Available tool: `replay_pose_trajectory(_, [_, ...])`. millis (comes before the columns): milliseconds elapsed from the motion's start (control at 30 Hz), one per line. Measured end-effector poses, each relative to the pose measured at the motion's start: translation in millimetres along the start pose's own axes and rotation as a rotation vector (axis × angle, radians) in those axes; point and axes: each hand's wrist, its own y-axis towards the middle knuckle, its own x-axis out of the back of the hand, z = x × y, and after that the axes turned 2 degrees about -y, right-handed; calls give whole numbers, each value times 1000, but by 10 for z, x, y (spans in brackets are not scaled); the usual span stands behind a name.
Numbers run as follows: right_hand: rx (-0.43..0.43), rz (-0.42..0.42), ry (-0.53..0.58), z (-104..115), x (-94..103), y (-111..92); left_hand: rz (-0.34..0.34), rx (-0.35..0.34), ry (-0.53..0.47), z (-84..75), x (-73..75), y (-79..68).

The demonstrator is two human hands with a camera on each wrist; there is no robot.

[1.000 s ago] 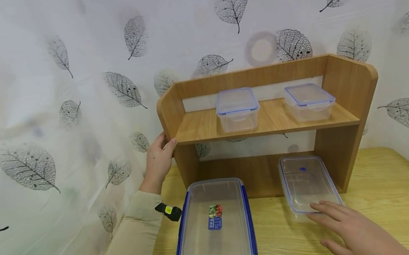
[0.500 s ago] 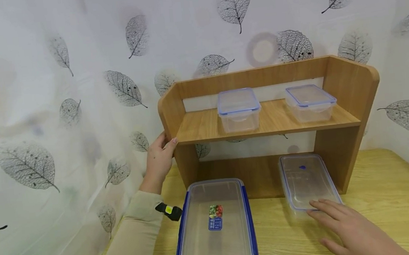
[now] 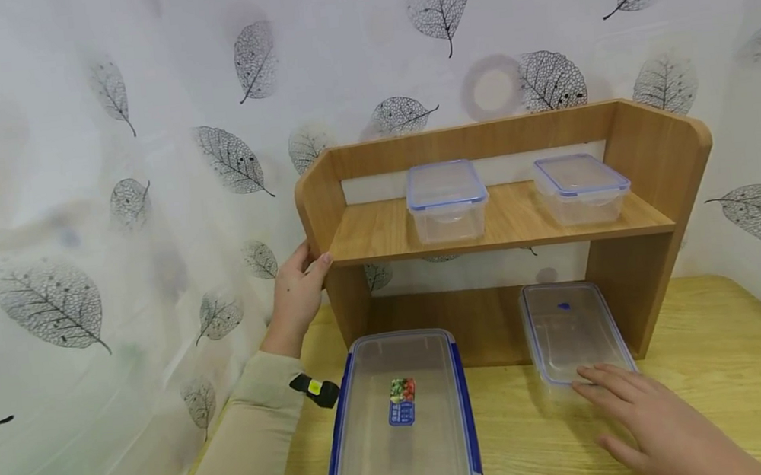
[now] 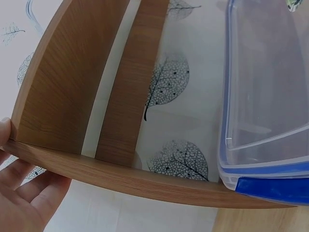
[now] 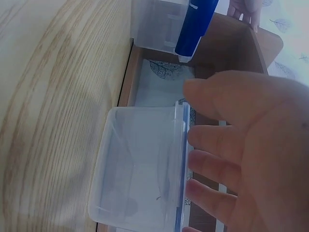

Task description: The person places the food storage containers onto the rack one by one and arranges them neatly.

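Note:
My left hand [image 3: 295, 295] grips the left side panel of a two-tier wooden shelf [image 3: 410, 254]. In the left wrist view its thumb and fingers lie on opposite sides of the panel's edge. My right hand [image 3: 649, 418], fingers extended, touches the front end of the lid of a clear lidded food container [image 3: 572, 334] with a thin blue seal. That container lies partly inside the lower tier, on the right. A larger clear container [image 3: 401, 450] with dark blue side clips and a printed label stands at the lower tier's left front; neither hand touches it.
Two smaller clear containers with blue-rimmed lids, one mid-shelf [image 3: 448, 204] and one at the right [image 3: 582, 187], sit on the upper tier. A yellow wood-grain table [image 3: 744, 371] carries everything. A leaf-patterned curtain [image 3: 167, 235] hangs behind and at the left.
The right container has slid slightly deeper into the lower tier, with my right hand moving forward behind it. My left hand keeps its hold on the shelf.

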Motion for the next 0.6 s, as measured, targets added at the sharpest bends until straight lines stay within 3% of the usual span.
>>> replay_pose_trajectory(600, [-40, 2, -3, -62, 35, 27, 4, 9, 12, -23, 0, -6])
